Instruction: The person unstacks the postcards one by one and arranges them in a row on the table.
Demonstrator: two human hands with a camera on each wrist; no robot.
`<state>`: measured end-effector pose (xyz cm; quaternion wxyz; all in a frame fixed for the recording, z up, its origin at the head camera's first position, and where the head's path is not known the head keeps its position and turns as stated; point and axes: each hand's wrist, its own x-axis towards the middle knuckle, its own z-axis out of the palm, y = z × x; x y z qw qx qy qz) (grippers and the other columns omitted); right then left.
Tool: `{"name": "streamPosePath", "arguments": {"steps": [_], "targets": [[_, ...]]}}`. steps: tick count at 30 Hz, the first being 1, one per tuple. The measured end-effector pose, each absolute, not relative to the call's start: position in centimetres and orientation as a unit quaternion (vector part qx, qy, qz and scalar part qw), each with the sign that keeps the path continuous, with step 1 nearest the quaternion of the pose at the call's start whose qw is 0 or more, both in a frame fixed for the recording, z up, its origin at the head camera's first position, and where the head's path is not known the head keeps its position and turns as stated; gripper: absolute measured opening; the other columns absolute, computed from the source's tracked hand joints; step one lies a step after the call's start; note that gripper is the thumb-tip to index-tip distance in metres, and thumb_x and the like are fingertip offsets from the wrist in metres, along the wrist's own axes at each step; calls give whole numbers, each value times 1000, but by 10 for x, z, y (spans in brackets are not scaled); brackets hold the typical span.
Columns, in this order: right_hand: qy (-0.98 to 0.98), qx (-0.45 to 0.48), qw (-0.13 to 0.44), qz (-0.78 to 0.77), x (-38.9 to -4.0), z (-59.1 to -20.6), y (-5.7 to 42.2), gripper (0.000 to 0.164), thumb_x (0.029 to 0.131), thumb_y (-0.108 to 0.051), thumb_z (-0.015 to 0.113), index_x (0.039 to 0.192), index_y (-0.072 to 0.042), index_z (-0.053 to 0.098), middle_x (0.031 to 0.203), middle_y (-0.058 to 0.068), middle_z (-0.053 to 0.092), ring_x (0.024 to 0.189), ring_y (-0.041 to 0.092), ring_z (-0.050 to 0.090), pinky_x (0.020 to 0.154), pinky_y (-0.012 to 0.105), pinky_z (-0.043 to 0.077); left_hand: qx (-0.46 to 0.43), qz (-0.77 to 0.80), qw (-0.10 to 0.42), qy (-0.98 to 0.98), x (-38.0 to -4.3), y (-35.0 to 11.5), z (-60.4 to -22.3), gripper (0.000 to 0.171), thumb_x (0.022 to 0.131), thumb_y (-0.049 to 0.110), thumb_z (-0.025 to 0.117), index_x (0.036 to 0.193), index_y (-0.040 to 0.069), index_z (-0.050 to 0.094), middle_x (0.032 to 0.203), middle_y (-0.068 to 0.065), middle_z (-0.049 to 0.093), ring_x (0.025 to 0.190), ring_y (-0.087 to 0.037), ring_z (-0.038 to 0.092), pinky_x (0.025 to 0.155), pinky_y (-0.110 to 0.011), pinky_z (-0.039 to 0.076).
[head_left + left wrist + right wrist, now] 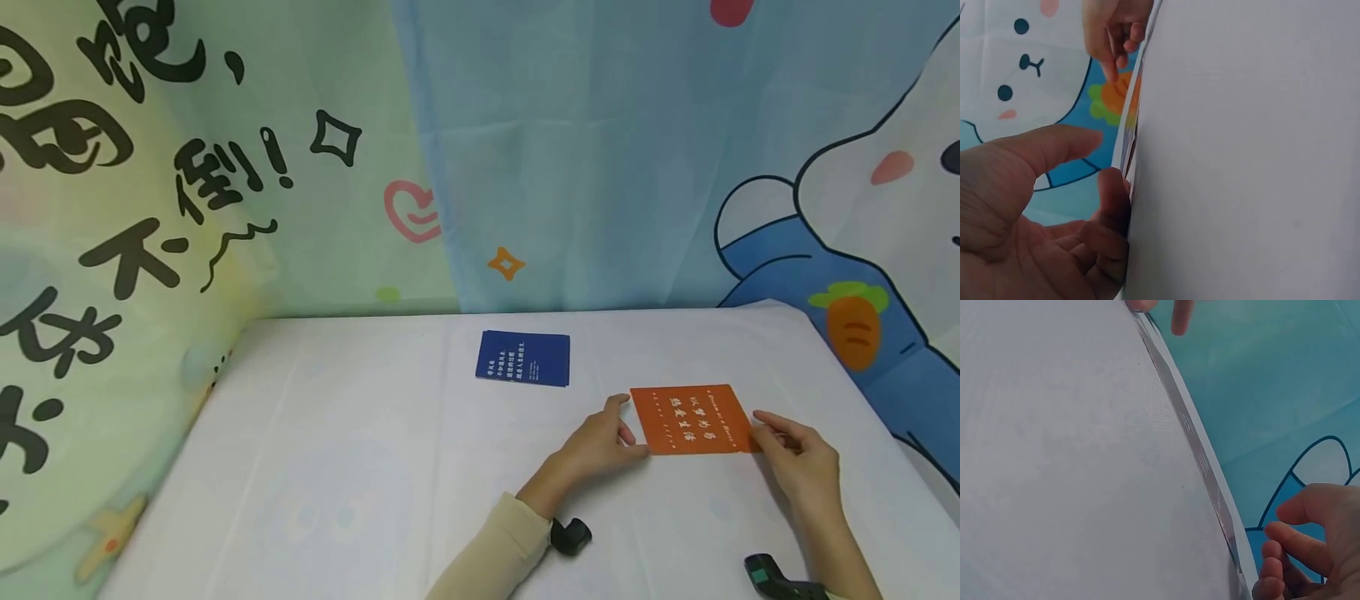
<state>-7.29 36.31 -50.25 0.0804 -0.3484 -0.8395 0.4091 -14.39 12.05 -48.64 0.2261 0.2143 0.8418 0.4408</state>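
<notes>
A flat orange card (pixel 692 419) with white printed characters lies on the white cloth. At its left edge is my left hand (pixel 597 443), index finger near the upper corner and thumb at the lower one, the two spread apart. A bright white strip (pixel 632 421) shows between that hand and the card. By the card's right edge, my right hand (pixel 806 463) has its thumb and index finger close to the lower corner. In the right wrist view the right hand (pixel 1310 544) has loosely bent fingers, with no card visible between them.
A small stack of dark blue cards (pixel 523 358) with white print lies farther back, left of the orange card. White cloth covers the table (pixel 337 467). A printed curtain (pixel 570 167) hangs along the back and left. Black devices (pixel 570 537) sit at both wrists.
</notes>
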Motion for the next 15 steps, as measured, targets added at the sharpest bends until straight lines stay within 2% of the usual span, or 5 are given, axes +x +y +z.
{"name": "streamPosePath", "arguments": {"steps": [4,9,12,15], "targets": [[-831,-346,95,425,-71,-496,357,49,98,-34,52,137,-5,55,107,-1,50,89,10,41,68,17,35,215,438,230,842,-144,116,-486,74,84,22,74,146,10,36,76,11,53,63,-4,46,59,-17,38],[-803,-344,124,471,-73,-489,348,45,98,-40,52,134,-14,59,100,-18,46,89,-1,39,70,12,36,205,426,224,852,-147,109,-483,71,85,24,74,145,12,39,77,11,53,63,-5,46,60,-19,38],[-786,-343,153,491,-75,-483,339,40,98,-38,53,130,-16,62,98,-23,45,91,-2,40,70,9,36,201,419,222,857,-149,104,-481,70,85,24,74,145,13,40,77,10,54,64,-5,47,60,-19,39],[-776,-337,172,505,-77,-481,330,36,98,-33,55,127,-15,64,97,-22,47,90,-1,42,66,6,38,201,413,221,860,-151,98,-481,69,85,25,74,144,13,41,77,10,54,64,-5,47,61,-19,38]]}}
